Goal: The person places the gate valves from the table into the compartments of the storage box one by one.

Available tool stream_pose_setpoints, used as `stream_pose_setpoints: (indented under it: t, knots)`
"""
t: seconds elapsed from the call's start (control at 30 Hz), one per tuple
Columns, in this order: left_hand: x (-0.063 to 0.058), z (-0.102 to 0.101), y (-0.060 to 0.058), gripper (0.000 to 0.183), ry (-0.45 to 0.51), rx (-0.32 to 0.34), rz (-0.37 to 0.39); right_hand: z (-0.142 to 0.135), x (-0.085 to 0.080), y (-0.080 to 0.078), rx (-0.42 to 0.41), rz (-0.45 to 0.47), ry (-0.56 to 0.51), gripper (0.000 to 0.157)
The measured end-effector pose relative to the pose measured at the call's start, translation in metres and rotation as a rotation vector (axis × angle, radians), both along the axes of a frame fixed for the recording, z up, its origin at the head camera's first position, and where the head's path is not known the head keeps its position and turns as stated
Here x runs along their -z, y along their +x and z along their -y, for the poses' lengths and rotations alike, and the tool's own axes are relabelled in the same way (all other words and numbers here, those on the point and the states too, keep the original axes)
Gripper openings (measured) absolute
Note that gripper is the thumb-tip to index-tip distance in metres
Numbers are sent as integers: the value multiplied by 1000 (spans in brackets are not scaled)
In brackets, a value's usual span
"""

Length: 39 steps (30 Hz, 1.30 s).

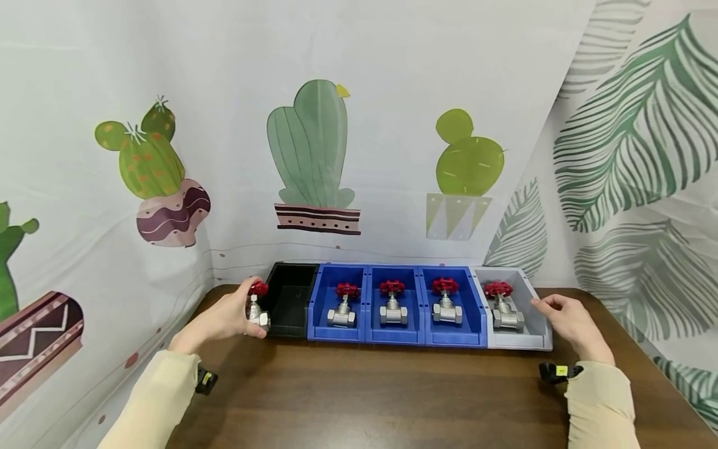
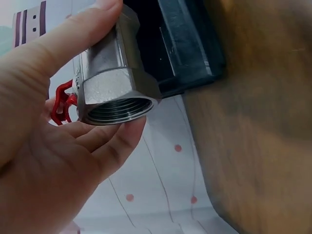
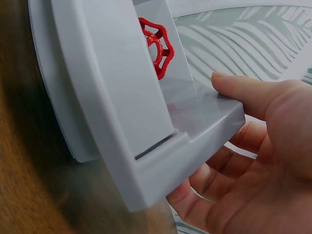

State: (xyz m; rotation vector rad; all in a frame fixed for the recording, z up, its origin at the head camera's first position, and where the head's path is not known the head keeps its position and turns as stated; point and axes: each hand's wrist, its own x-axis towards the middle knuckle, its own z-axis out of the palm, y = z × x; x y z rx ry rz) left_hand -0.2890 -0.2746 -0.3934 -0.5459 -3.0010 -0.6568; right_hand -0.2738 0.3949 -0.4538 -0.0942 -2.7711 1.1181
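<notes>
My left hand holds a steel gate valve with a red handwheel, at the left side of the black bin. In the left wrist view its threaded end faces the camera, and the thumb lies along the body with the fingers behind. My right hand grips the right wall of the light grey bin, thumb at the rim and fingers along the outside. Inside that bin lies another valve; the right wrist view shows only its red handwheel.
Three blue bins stand in a row between the black and grey ones, each with a red-wheeled valve, such as the middle one. The row sits at the back of a brown table, against a cactus-printed cloth.
</notes>
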Motion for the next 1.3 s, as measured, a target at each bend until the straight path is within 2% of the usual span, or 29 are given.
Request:
stream_pose_setpoints:
  t: [0.27,0.5,0.97,1.3]
  knots:
    - [-12,-29,-38,113,-66,20,110,0,-1,1,0,-5,22,46]
    - [-6,-46,-56,113,-83,24,188,2,-2,-1,-1,-17,25,43]
    - [12,-62,-73,113,-93,26,235,0,-4,-3,6,2,33,45]
    - [22,-68,-76,111,-138,23,285,1,-2,-1,3,-9,29,43]
